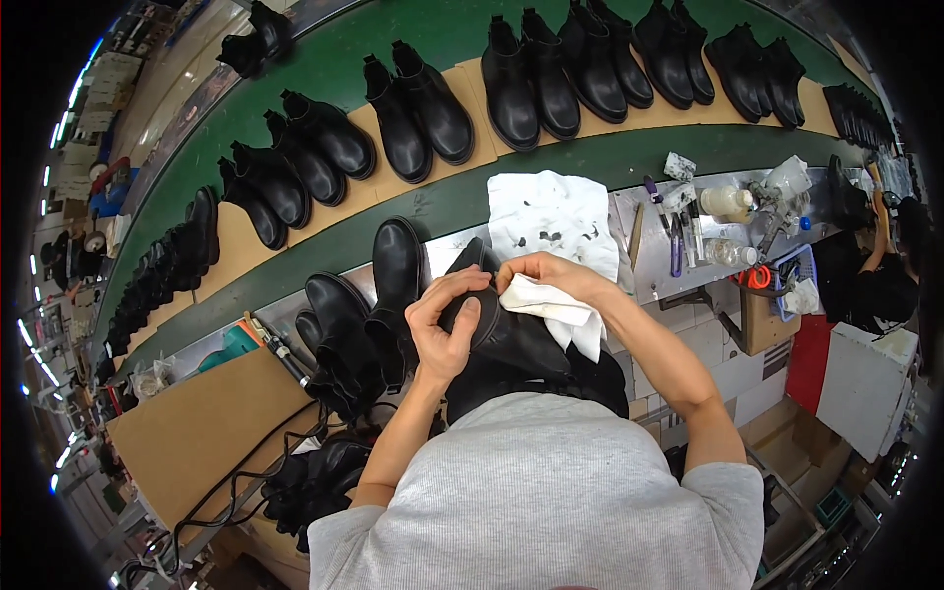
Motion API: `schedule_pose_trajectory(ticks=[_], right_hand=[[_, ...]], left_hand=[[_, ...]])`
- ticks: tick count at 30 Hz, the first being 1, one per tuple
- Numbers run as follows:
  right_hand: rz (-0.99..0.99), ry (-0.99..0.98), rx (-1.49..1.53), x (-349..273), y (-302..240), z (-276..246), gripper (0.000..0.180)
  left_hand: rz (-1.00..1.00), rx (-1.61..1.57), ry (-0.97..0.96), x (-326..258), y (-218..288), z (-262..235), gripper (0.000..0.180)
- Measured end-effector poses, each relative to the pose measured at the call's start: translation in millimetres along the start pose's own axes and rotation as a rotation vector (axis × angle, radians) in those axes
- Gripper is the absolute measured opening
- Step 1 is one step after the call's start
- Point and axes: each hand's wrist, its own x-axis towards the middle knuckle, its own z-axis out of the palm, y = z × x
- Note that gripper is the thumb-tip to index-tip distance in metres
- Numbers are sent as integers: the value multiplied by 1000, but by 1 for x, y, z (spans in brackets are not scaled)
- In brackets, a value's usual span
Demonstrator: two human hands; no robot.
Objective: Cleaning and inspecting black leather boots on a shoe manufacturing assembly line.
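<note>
A black ankle boot (521, 344) rests in front of my body, above my lap. My left hand (447, 320) is wrapped round one end of it, thumb on top. Pinched in my right hand (556, 275) is a white cloth (560, 313), whose loose end hangs down over the boot's side; the fingertips are against the boot near my left hand. Just beyond lies a white sheet with black smears (556, 211) on the bench. To the left of my left hand stand a black boot (397, 261) and another dark boot (339, 305).
Pairs of black boots (423, 108) line cardboard on the green conveyor (344, 69). Bottles (726, 203) and purple-handled tools (676, 246) sit at right, near a blue basket (798, 264). Left are a cardboard sheet (206, 442) and black cables (236, 482). Another person's arm (875, 231) shows far right.
</note>
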Motion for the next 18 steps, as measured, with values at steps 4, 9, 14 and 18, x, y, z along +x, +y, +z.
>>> schedule_pose_trajectory(ticks=[4, 9, 14, 18], right_hand=[[-209, 242, -329, -17, 6, 34, 36], [-177, 594, -634, -30, -8, 82, 42], [-149, 450, -152, -21, 6, 48, 29], [-287, 483, -336, -26, 12, 55, 31]], left_hand=[[-3, -9, 10, 0, -2, -2, 20], [4, 27, 1, 0, 1, 0, 20], [2, 23, -17, 1, 2, 2, 20], [-16, 14, -15, -2, -2, 2, 20]])
